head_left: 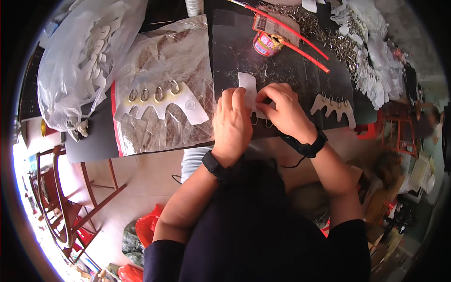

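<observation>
My left hand rests at the table's front edge, its fingers bent and pressed together over a white cut-out piece. Beside it, my right hand is closed in a pinch at the same piece, thumb and forefinger curled together. What those fingertips hold is too small to make out. Thin metal loops show just below the fingers. To the left lies a white scalloped piece bearing several oval metal rings with yellowish patches around them. A similar scalloped piece with rings lies at the right.
An opened tin stands beyond my hands, with red sticks across it. Heaped metal rings and white pieces fill the far right. Clear plastic sheeting and a bag of white pieces lie left.
</observation>
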The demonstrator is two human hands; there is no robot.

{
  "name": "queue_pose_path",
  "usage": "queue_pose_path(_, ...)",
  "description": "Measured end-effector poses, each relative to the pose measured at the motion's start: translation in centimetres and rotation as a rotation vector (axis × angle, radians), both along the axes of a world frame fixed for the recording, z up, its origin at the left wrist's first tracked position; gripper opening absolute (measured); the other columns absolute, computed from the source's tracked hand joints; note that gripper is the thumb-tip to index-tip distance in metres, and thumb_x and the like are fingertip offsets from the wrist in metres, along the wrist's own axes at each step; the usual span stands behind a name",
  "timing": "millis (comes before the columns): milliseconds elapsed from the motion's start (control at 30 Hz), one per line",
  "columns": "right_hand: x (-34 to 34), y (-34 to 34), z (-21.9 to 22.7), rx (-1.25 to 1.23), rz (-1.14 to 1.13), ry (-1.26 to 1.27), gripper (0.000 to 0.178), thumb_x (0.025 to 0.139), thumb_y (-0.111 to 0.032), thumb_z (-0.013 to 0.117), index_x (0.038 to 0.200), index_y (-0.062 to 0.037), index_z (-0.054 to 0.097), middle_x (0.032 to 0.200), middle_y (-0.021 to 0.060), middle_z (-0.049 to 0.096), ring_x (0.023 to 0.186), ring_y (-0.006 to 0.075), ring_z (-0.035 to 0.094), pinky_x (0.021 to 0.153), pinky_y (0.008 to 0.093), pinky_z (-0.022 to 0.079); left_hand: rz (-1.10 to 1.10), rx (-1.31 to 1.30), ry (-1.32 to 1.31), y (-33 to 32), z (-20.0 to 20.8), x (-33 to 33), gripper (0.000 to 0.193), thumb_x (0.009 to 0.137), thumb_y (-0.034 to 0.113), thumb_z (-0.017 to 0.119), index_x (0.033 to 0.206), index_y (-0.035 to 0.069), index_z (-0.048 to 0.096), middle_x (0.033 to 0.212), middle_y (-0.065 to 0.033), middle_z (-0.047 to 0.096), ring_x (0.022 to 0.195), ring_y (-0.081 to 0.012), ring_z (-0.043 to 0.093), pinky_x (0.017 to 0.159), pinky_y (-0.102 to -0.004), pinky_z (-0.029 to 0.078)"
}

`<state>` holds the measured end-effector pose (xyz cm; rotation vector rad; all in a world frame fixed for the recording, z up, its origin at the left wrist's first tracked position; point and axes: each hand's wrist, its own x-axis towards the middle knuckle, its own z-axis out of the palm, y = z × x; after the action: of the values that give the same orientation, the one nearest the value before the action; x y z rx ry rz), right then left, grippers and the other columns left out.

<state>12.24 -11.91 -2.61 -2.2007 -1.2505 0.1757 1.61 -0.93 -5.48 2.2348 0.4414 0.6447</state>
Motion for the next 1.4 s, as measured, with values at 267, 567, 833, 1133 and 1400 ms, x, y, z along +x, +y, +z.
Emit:
queue_pose_path(267, -0.6, 0.0, 0.5, -0.163, -0.132, 0.038, 0.027, 0.069, -0.009, 0.071, 0.09, -0.0095, 0.054, 0.075, -0.0002, 0.063, 0.081, 0.0228, 0.059, 0.074, 0.0411, 0.037, 0.017, -0.071, 0.0, -0.2, 0.1, -0.1, 0.045, 0.072, -0.005, 0.062, 0.113, 0.001, 0.045, 0.107, -0.0185, 0.048, 0.1, -0.0375, 0.05, 0.084, -0.0422, 0.044)
queue_pose_path(567, 1.1, -0.7, 2.4, 0.083, -0.096, 0.784, 0.023, 0.081, 0.001, 0.062, 0.101, -0.0001, 0.051, 0.082, 0.0031, 0.056, 0.075, 0.0066, 0.052, 0.069, 0.0222, 0.044, 0.023, -0.383, -0.258, 0.8, -0.1, -0.3, 0.039, 0.078, -0.005, 0.06, 0.114, 0.0, 0.046, 0.099, -0.0149, 0.054, 0.088, -0.0271, 0.057, 0.078, -0.034, 0.048)
queue_pose_path(833, 1.7, -0.7, 4.2, 0.112, 0.04, 0.991, 0.023, 0.085, -0.005, 0.061, 0.105, -0.0005, 0.052, 0.089, 0.0011, 0.056, 0.083, 0.0064, 0.052, 0.072, 0.0224, 0.044, -0.163, -1.071, -0.181, 1.5, 1.8, -1.1, 0.031, 0.083, -0.004, 0.061, 0.109, 0.001, 0.046, 0.09, -0.006, 0.06, 0.08, -0.0111, 0.058, 0.073, -0.0233, 0.047)
queue_pose_path(1133, 0.0, 0.2, 5.3, 0.091, 0.011, 0.853, 0.04, 0.082, -0.004, 0.063, 0.118, 0.0015, 0.047, 0.097, 0.0058, 0.06, 0.086, 0.007, 0.054, 0.073, 0.0232, 0.046, -0.162, -1.057, -0.258, 1.1, 3.2, -1.1, 0.029, 0.082, -0.008, 0.058, 0.104, 0.003, 0.044, 0.086, -0.0049, 0.06, 0.08, -0.0096, 0.057, 0.071, -0.0221, 0.045)
queue_pose_path(1400, 0.3, 0.2, 5.8, 0.195, 0.098, 1.299, 0.04, 0.084, -0.001, 0.06, 0.121, 0.0032, 0.046, 0.106, 0.007, 0.059, 0.099, 0.0094, 0.055, 0.084, 0.0242, 0.045, -0.339, -1.928, -0.225, 2.0, 3.6, -1.7, 0.025, 0.086, -0.005, 0.055, 0.107, 0.005, 0.045, 0.095, -0.0068, 0.06, 0.089, -0.0128, 0.058, 0.082, -0.0258, 0.046)
